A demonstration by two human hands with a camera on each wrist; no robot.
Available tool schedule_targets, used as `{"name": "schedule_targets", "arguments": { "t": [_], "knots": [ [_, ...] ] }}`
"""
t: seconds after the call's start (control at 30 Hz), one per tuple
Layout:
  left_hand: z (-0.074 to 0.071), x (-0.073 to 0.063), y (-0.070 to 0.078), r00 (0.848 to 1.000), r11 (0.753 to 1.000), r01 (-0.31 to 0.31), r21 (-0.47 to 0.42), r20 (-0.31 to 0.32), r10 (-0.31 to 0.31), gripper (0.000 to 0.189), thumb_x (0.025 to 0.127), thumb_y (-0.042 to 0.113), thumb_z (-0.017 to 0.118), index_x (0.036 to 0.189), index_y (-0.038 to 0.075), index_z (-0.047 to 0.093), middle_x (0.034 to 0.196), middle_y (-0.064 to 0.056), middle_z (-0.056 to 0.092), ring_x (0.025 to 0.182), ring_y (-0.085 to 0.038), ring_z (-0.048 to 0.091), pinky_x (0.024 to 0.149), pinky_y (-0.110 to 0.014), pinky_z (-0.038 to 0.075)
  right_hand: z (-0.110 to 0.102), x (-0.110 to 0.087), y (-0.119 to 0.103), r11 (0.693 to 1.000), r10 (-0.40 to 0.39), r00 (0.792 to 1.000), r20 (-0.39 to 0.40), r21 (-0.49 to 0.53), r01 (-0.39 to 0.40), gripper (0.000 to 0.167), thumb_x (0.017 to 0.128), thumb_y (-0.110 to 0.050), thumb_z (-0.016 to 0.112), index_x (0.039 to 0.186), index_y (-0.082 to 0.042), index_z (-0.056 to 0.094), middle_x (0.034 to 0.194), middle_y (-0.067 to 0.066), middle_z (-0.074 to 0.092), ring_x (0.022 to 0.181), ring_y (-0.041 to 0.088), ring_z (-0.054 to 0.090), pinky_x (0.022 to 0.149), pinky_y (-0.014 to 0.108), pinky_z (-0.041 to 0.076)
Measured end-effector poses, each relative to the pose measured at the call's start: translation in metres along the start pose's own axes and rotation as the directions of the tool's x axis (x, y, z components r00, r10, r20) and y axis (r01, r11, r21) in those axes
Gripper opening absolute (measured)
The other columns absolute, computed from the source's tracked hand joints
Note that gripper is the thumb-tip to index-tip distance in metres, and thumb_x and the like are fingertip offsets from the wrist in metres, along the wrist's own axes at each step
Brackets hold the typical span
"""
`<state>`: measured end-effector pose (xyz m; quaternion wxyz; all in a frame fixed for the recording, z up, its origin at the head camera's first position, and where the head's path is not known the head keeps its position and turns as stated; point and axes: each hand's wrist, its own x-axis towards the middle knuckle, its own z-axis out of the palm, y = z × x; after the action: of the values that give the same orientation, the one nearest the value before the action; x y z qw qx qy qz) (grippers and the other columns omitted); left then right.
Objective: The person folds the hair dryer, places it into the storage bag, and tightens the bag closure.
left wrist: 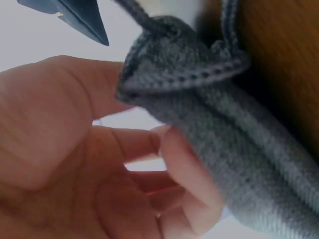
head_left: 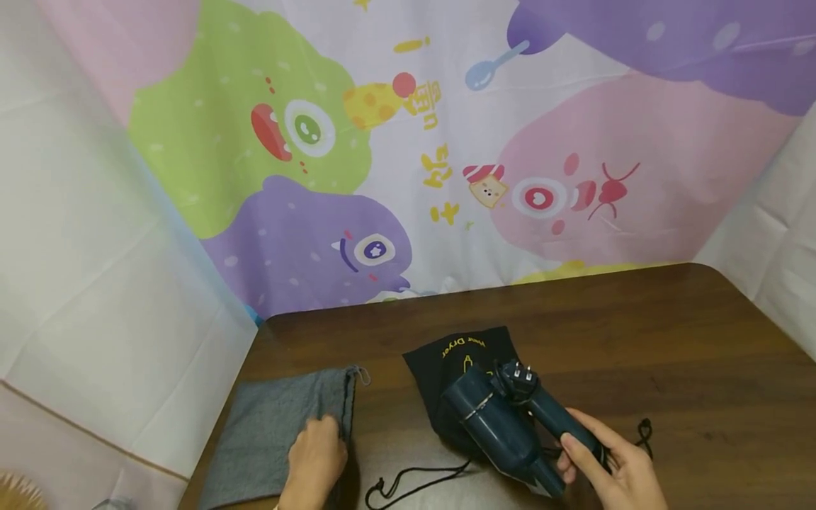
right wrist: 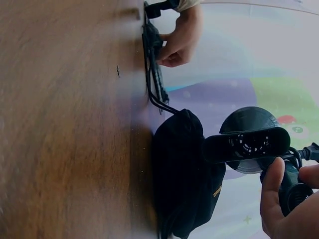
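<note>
My right hand (head_left: 615,464) grips a dark teal hair dryer (head_left: 494,425) by its handle, thumb on top. The dryer is held above the black drawstring pouch (head_left: 436,379), which has yellow "Hair Dryer" lettering. A folded cord with a plug (head_left: 524,377) lies against the dryer's handle. In the right wrist view the slotted nozzle (right wrist: 246,144) faces the camera. At the left, a grey cloth drawstring bag (head_left: 261,425) lies flat. My left hand (head_left: 316,453) pinches its edge near the opening; the left wrist view shows thumb and curled fingers at the grey fabric (left wrist: 214,129).
Black pouch cords (head_left: 414,473) trail over the brown wooden table (head_left: 688,340). A cartoon-printed cloth (head_left: 446,262) hangs behind the far edge, with white cloth panels at both sides. Part of a bristly tan object (head_left: 19,492) shows at the lower left.
</note>
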<state>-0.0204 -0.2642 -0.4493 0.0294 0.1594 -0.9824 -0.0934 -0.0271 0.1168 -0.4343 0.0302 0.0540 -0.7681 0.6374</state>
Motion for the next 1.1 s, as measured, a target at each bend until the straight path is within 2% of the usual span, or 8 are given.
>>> {"name": "schedule_targets", "arguments": {
  "t": [0.07,0.17,0.3,0.47,0.63,0.8,0.93,1.1],
  "knots": [
    [-0.002,0.001,0.002,0.999,1.0,-0.014,0.021,-0.031,0.014,0.004,0.082,-0.003,0.064,0.08,-0.005,0.061,0.076,-0.023,0.062,0.066,-0.043,0.064,0.05,-0.052,0.05,-0.001,0.0,0.0,1.0,0.002,1.0,0.001,0.002,-0.002,0.037,0.101,-0.014,0.06,0.134,0.002,0.058,0.071,0.009,0.068,0.059,0.023,0.065,0.059,0.033,0.057],
    [-0.005,0.002,0.006,0.985,0.998,-0.041,0.041,-0.166,0.047,0.004,0.083,-0.003,0.065,0.083,-0.006,0.061,0.069,-0.019,0.063,0.061,-0.037,0.062,0.044,-0.047,0.048,-0.002,0.0,0.001,1.0,-0.024,1.0,0.005,-0.016,0.024,0.035,0.101,-0.012,0.06,0.133,0.002,0.058,0.07,0.007,0.067,0.058,0.022,0.064,0.059,0.033,0.056],
    [-0.01,0.003,0.011,0.933,0.997,-0.063,0.04,-0.351,0.073,0.01,0.084,-0.003,0.068,0.09,-0.007,0.06,0.066,-0.014,0.059,0.057,-0.029,0.055,0.038,-0.039,0.044,-0.003,0.0,0.003,0.999,-0.027,1.0,0.005,-0.035,0.027,0.034,0.101,-0.012,0.06,0.132,0.0,0.059,0.069,0.005,0.066,0.057,0.022,0.063,0.058,0.032,0.055],
    [-0.024,0.004,0.01,0.891,0.994,-0.095,0.051,-0.44,0.108,0.016,0.086,-0.002,0.069,0.085,-0.003,0.054,0.063,-0.01,0.053,0.056,-0.023,0.047,0.037,-0.029,0.036,-0.002,-0.001,0.003,1.0,-0.017,1.0,0.021,-0.026,0.018,0.035,0.1,-0.013,0.061,0.133,0.0,0.059,0.068,0.005,0.065,0.056,0.022,0.062,0.057,0.032,0.055],
    [-0.039,0.008,0.009,0.853,0.973,-0.205,0.106,-0.469,0.231,0.016,0.087,-0.005,0.068,0.098,0.0,0.057,0.063,-0.006,0.048,0.055,-0.019,0.041,0.038,-0.025,0.03,0.0,-0.002,0.002,0.999,-0.013,0.999,0.03,-0.03,0.014,0.035,0.1,-0.014,0.062,0.132,-0.002,0.06,0.068,0.005,0.065,0.056,0.022,0.062,0.06,0.03,0.054],
    [-0.053,0.013,0.015,0.806,0.924,-0.32,0.209,-0.452,0.382,0.02,0.085,-0.011,0.067,0.1,0.002,0.065,0.072,-0.009,0.047,0.062,-0.019,0.037,0.04,-0.023,0.026,0.001,-0.003,0.002,0.998,0.012,0.999,0.03,-0.054,-0.011,0.035,0.1,-0.016,0.062,0.132,-0.004,0.061,0.068,0.003,0.065,0.057,0.022,0.062,0.067,0.027,0.052],
    [-0.064,0.014,0.023,0.769,0.901,-0.351,0.255,-0.47,0.433,0.011,0.082,-0.008,0.069,0.091,-0.002,0.069,0.08,-0.013,0.053,0.067,-0.022,0.044,0.042,-0.025,0.034,0.001,-0.002,0.001,0.999,0.013,0.999,0.041,-0.05,-0.011,0.034,0.1,-0.016,0.062,0.132,-0.003,0.061,0.068,0.003,0.065,0.056,0.022,0.061,0.065,0.028,0.052],
    [-0.076,0.017,0.035,0.748,0.88,-0.416,0.23,-0.464,0.475,0.023,0.078,-0.006,0.069,0.1,-0.002,0.068,0.091,-0.013,0.058,0.075,-0.026,0.053,0.046,-0.026,0.04,-0.001,0.001,0.0,1.0,-0.008,0.997,0.082,-0.029,0.01,0.034,0.101,-0.015,0.06,0.131,0.001,0.06,0.068,0.003,0.065,0.055,0.022,0.061,0.062,0.03,0.052]
  ]
}}
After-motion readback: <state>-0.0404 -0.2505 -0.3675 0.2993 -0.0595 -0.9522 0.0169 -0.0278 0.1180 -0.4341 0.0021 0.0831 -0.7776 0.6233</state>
